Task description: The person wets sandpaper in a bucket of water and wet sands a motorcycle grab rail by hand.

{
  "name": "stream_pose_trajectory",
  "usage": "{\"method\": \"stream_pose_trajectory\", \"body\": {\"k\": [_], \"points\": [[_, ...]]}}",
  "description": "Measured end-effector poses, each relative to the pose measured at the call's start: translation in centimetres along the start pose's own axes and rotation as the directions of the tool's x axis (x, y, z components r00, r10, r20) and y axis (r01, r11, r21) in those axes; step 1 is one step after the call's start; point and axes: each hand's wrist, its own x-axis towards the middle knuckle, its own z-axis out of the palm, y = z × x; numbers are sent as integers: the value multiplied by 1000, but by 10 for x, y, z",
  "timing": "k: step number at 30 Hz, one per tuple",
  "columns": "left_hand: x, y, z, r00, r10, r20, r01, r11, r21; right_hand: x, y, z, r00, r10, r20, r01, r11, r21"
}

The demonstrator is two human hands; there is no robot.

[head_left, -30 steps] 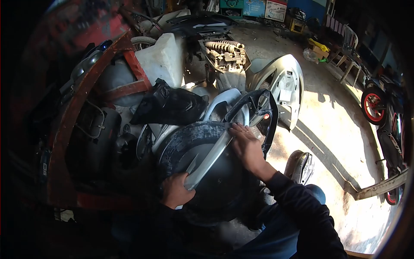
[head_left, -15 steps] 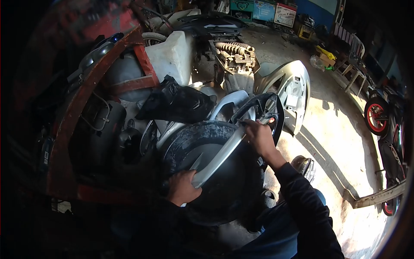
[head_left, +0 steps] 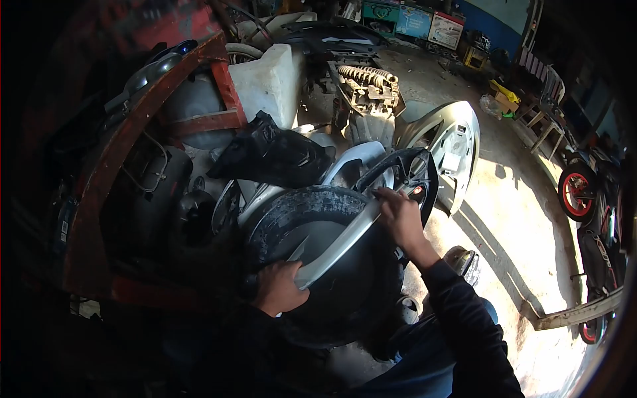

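A long, curved silver body panel (head_left: 342, 240) slants across a round black basin (head_left: 279, 229) in front of me. My left hand (head_left: 279, 288) is closed around the panel's lower end, thumb on top. At the upper end my right hand (head_left: 402, 219) has its fingers bent in and pressed against the panel's tip. Whether anything small is under those fingertips is hidden. Just beyond the right hand lies a black plastic frame part (head_left: 428, 169), with a pale fairing piece (head_left: 355, 159) beside it. A black plastic cover (head_left: 275, 152) rests behind the basin.
A rusty red metal frame (head_left: 99, 192) stands on the left. Ahead sit a part with coil springs (head_left: 368, 83) and a large beige fairing (head_left: 458, 142). To the right are a motorcycle with a red-rimmed wheel (head_left: 577, 192), a plastic chair (head_left: 551, 89) and a wooden beam (head_left: 577, 310).
The view has shifted slightly. My right hand's fingers are bunched a little differently at the panel's upper end. My left hand keeps its hold on the lower end.
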Motion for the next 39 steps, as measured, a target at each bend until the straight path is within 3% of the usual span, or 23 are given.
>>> {"method": "stream_pose_trajectory", "body": {"k": [2, 3, 5, 7, 9, 11, 12, 15, 18, 23, 25, 26, 27, 29, 31, 33, 35, 37, 38, 39], "points": [[-3, 2, 1, 1000, 8, 6, -8, 1000, 8, -6, 7, 7, 980, -187, -66, 180, 979, -92], [-4, 0, 2, 1000, 5, 6, -5, 1000, 3, -19, -2, 13, 908, -413, -73, 390, 896, -214], [-1, 2, -1, 1000, 6, 1, -6, 1000, -2, -31, -15, 16, 859, -510, 45, 506, 833, -224], [-1, 9, -4, 994, -28, 105, 24, 999, 42, -10, -2, 4, 949, -314, 9, 307, 921, -241], [-3, 4, 0, 995, -28, 93, 25, 999, 31, -5, 10, 5, 957, -288, -14, 278, 933, -228], [-1, 3, -2, 998, -20, 67, 19, 1000, 22, -39, -34, 16, 840, -542, -5, 527, 819, -228], [-2, 4, -1, 997, -26, 71, 24, 999, 36, -55, -43, 32, 761, -646, 55, 624, 707, -334], [0, 6, 2, 997, -40, 64, 37, 998, 48, -67, -50, 41, 761, -612, 214, 648, 715, -262], [1, 4, -2, 996, -66, 63, 64, 997, 34, -44, -38, 23, 867, -497, 29, 460, 777, -430], [5, 10, 5, 992, -96, 80, 91, 994, 64, -112, -62, 95, 758, -624, 190, 651, 710, -267], [3, 10, -2, 985, -136, 101, 133, 990, 41, -89, -69, 62, 789, -592, 167, 608, 712, -351], [2, 3, -2, 988, -131, 86, 131, 991, 9, -71, -59, 51, 815, -579, 37, 538, 731, -420], [1, -1, -3, 990, -125, 69, 127, 992, -23, -52, -46, 34, 884, -466, -22, 409, 796, -447], [3, 1, -3, 984, -147, 103, 148, 989, 4, -39, -31, 24, 907, -416, -66, 329, 797, -507], [6, 0, 1, 993, -99, 67, 99, 995, 6, -72, -47, 47, 879, -473, 58, 454, 796, -400], [7, 5, -7, 985, -125, 117, 123, 992, 20, -102, -59, 69, 784, -583, 212, 620, 741, -256], [7, 0, -12, 973, -161, 163, 156, 987, 44, -83, -54, 54, 822, -547, 154, 566, 760, -320], [7, -8, -6, 994, -102, 48, 104, 994, -40, -46, -11, 51, 903, -425, -64, 382, 862, -334], [8, -10, -2, 995, -93, 35, 94, 994, -49, -41, -16, 41, 887, -454, -83, 376, 815, -441], [9, -9, -1, 995, -90, 38, 92, 994, -50, -52, -29, 46, 889, -447, -100, 380, 840, -387]]}}
